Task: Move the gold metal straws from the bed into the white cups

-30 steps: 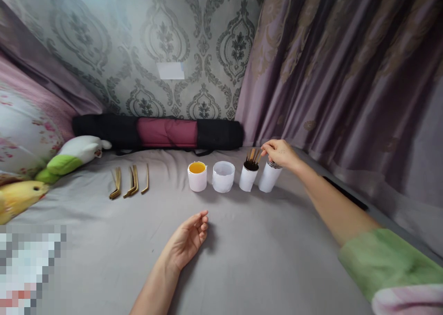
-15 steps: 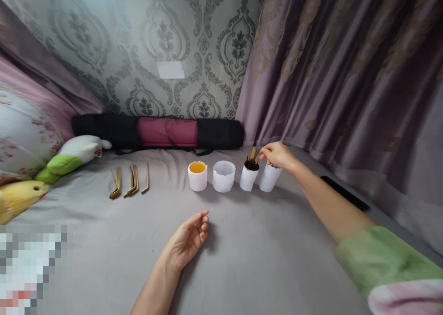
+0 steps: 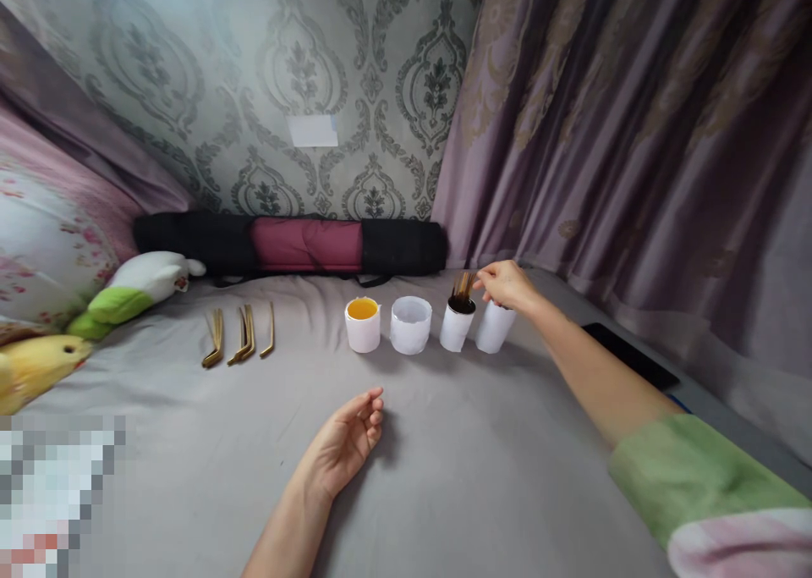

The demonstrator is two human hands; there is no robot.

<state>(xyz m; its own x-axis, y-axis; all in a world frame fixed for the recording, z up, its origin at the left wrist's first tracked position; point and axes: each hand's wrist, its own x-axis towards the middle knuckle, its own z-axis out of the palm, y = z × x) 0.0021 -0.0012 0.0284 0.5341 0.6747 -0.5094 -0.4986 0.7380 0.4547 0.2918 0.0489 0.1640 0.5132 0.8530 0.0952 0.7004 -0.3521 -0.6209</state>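
My right hand (image 3: 509,287) reaches over the far-right white cup (image 3: 495,329), fingers pinched. What they hold, if anything, is too small to make out. Just left of the fingertips, thin golden-brown sticks (image 3: 464,285) stand in a white cup with a dark inside (image 3: 455,333). My left hand (image 3: 353,443) rests palm up on the grey sheet, fingers loosely curled and holding nothing. Beyond it stand a wider white tub (image 3: 410,333) and a white cup with a yellow inside (image 3: 364,333). Several gold bent straws (image 3: 244,337) lie in groups to the left.
A black and maroon rolled bag (image 3: 304,244) lies along the wall. Plush toys (image 3: 139,286) and a floral pillow (image 3: 51,248) are at the left. A black flat device (image 3: 628,354) lies beyond my right forearm, near the purple curtain (image 3: 571,138).
My right hand has stayed at the far-right cup, with its fingers barely shifted. My left hand and the cups look unmoved; the view has tilted very slightly.
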